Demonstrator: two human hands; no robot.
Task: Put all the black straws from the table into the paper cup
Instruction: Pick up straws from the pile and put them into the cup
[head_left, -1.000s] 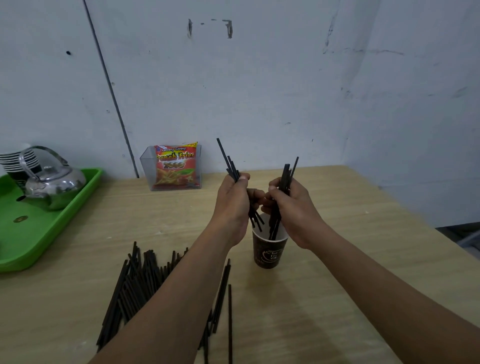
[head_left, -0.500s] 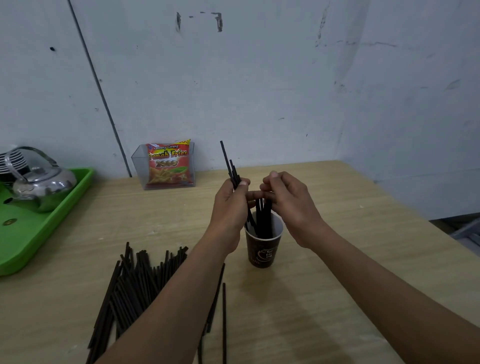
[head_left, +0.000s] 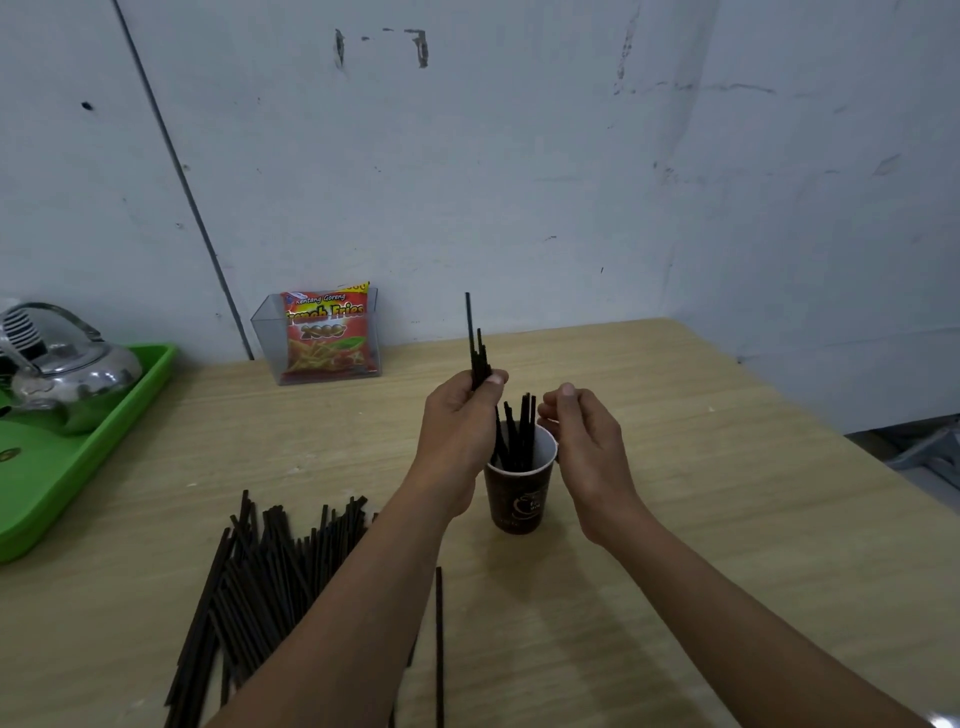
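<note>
A dark brown paper cup stands upright mid-table with several black straws standing in it. My left hand grips a small bundle of black straws just left of and above the cup's rim, their tips pointing up. My right hand hovers at the cup's right side with fingers loosely curled and nothing in it. A large pile of black straws lies on the table at the lower left, partly hidden by my left forearm. One single straw lies apart near the front.
A clear box holding a red snack packet stands against the wall. A green tray with a steel kettle sits at the left edge. The wooden table ends at the right, near the wall corner.
My right hand has let its straws drop into the cup and drawn back to the right, now empty. My left hand still holds its bundle above the rim.
</note>
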